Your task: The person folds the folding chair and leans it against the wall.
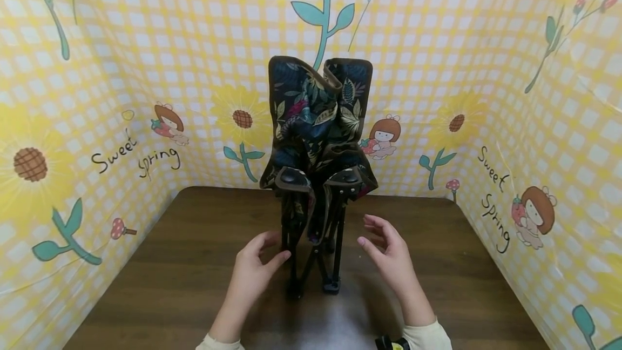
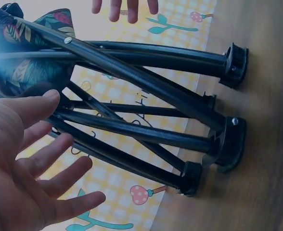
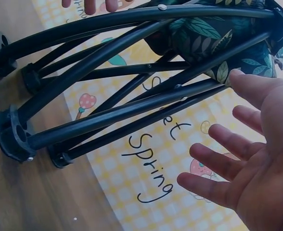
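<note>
A folding chair (image 1: pixel 313 118) with dark leaf-print fabric stands upright and mostly folded in the middle of the table. Its black tube legs (image 2: pixel 146 91) cross one another and end in black plastic feet (image 3: pixel 14 132). To the left of the legs is my left hand (image 1: pixel 255 263), fingers spread, thumb close to a front leg; whether it touches is unclear in the head view. My right hand (image 1: pixel 389 253) hovers to the right of the chair, apart from it, with fingers loosely extended. In both wrist views the palms face the legs and hold nothing.
The chair stands on a dark brown wooden table (image 1: pixel 184 285). Behind and on both sides hangs a yellow checked cloth (image 1: pixel 204 58) printed with flowers and figures. A black band (image 1: pixel 391 343) is at the right sleeve's cuff.
</note>
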The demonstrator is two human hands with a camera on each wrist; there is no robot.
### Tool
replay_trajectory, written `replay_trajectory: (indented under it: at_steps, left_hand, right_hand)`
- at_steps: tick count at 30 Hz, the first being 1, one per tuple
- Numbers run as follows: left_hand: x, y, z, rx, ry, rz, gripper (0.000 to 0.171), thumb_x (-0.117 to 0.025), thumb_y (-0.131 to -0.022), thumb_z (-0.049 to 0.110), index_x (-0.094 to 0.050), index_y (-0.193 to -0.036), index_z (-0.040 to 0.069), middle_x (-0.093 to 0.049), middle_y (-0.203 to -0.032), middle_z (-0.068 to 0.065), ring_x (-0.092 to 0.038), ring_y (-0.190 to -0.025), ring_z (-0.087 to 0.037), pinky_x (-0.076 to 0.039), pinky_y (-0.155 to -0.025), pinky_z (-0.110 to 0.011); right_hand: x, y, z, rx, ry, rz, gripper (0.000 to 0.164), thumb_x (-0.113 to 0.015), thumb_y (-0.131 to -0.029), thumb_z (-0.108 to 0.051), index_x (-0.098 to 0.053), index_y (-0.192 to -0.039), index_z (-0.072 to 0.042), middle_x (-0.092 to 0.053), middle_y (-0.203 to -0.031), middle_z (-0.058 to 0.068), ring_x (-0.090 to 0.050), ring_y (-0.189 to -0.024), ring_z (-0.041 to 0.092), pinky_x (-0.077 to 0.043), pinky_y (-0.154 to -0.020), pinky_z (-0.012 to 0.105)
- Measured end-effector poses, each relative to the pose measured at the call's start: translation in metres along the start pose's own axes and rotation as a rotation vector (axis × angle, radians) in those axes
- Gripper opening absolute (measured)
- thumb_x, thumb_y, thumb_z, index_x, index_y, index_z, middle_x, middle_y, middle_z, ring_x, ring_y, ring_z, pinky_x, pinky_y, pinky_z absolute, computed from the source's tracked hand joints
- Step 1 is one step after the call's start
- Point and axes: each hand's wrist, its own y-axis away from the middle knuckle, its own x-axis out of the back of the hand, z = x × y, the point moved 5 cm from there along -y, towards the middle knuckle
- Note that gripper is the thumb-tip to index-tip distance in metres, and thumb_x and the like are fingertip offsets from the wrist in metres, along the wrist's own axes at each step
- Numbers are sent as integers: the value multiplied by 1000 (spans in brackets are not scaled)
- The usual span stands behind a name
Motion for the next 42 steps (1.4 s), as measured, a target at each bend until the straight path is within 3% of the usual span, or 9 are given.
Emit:
replay_trajectory:
  at_steps: [7, 15, 22, 28, 34, 42]
  left_hand:
    - [-5, -2, -3, 42, -12, 17, 39, -82, -90, 25, -69, -126, 16, -71, -126, -5, -65, -120, -24, -51, -100, -56]
    - [-10, 2, -11, 82, -51, -1, 37, -78, -94, 23, -67, -128, 14, -71, -127, -6, -64, -121, -27, -50, -104, -56]
    - [-13, 5, -17, 62, -56, -17, 37, -77, -94, 22, -67, -128, 12, -70, -126, -6, -65, -118, -27, -51, -103, -55]
    - [-16, 6, -20, 74, -16, -36, 39, -78, -94, 21, -66, -129, 12, -71, -126, -6, -66, -116, -29, -51, -102, -55]
    - [-19, 4, -22, 96, 25, -71, 41, -77, -94, 20, -64, -131, 10, -71, -125, -7, -66, -116, -34, -51, -101, -56]
    - [-24, 5, -28, 118, 50, -95, 40, -77, -94, 18, -65, -131, 9, -71, -124, -6, -66, -116, -31, -52, -101, -52]
  right_hand:
    - [-6, 1, 8, -44, -49, -43, 45, -73, -97, -18, -58, -140, -16, -63, -137, 7, -60, -128, 36, -57, -98, 41]
    - [-17, 7, 20, -111, -73, -88, 46, -74, -96, -21, -58, -139, -18, -63, -137, 7, -60, -127, 34, -53, -102, 50]
    - [-25, 11, 25, -179, -72, -169, 49, -74, -96, -26, -56, -141, -22, -62, -138, 6, -61, -126, 30, -53, -101, 39]
    - [-31, 13, 33, -200, -86, -190, 50, -74, -96, -24, -55, -142, -20, -62, -139, 8, -61, -127, 30, -53, -102, 40]
    - [-38, 15, 41, -207, -131, -213, 56, -73, -97, -19, -50, -147, -10, -59, -142, 18, -58, -130, 32, -51, -103, 34]
    - [-48, 16, 47, -240, -203, -216, 51, -65, -102, -20, -48, -148, -5, -62, -136, 14, -59, -126, 36, -51, -98, 24]
